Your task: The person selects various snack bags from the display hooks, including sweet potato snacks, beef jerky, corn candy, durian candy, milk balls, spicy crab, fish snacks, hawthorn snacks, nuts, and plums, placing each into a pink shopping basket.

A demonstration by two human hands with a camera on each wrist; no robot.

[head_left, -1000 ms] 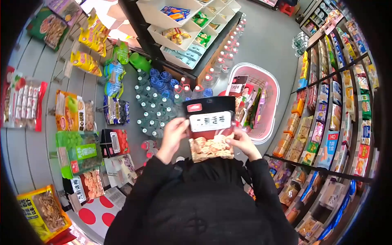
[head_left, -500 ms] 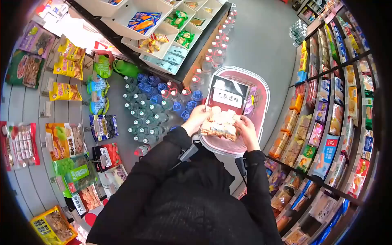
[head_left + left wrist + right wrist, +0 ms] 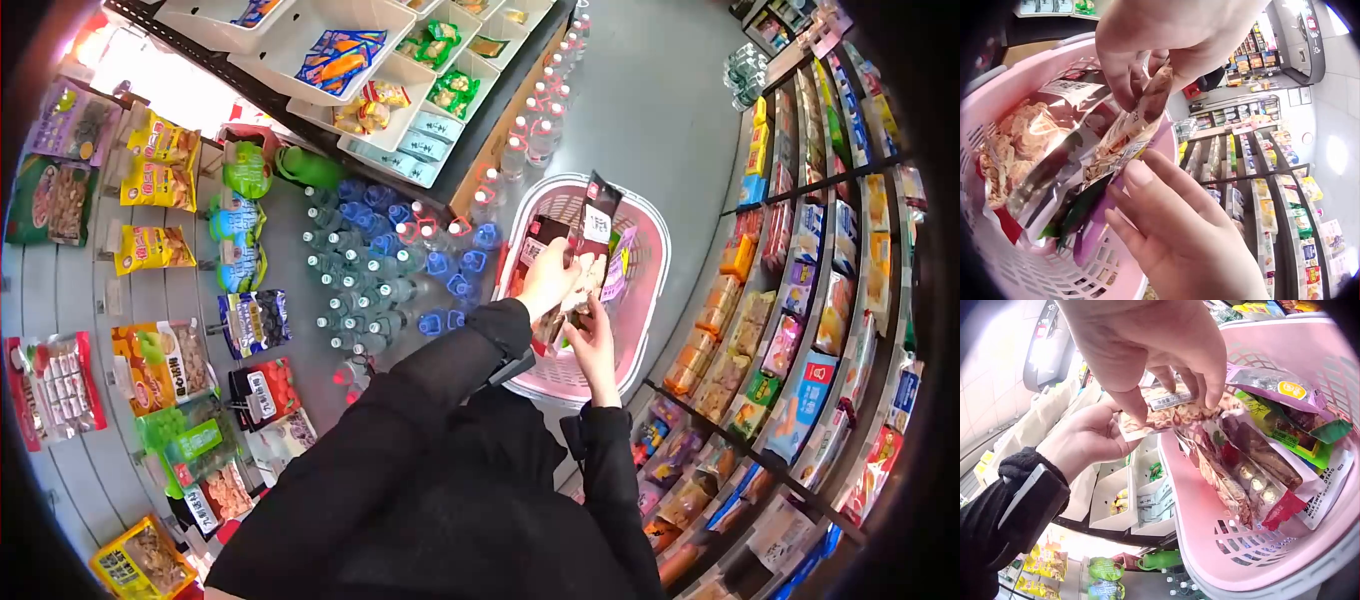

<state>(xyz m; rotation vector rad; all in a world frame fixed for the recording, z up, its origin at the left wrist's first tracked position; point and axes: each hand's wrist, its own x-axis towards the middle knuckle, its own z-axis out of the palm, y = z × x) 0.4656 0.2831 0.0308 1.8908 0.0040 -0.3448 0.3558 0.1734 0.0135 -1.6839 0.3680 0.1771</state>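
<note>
My left hand (image 3: 545, 280) grips a snack bag (image 3: 598, 220) by its side, over the basket. The bag has a dark top, a white label and pale dried pieces in its clear lower part. It stands nearly edge-on in the head view. Lower down, my right hand (image 3: 596, 350) pinches the same bag between thumb and fingers. In the right wrist view the bag (image 3: 1175, 415) spans both hands. The pink basket (image 3: 645, 275) below holds several snack packs, among them a purple one (image 3: 1279, 387) and a green one (image 3: 1291, 434).
Large water bottles (image 3: 365, 265) stand on the floor left of the basket. Behind them is a stand with white bins (image 3: 325, 35) of small packets. Snack bags (image 3: 160, 365) hang on the left wall rack. Packed shelves (image 3: 790, 300) line the right side.
The bag has moved from in front of the body to over the basket. It has turned from facing the head camera to nearly edge-on. The left hand has shifted further up and right.
</note>
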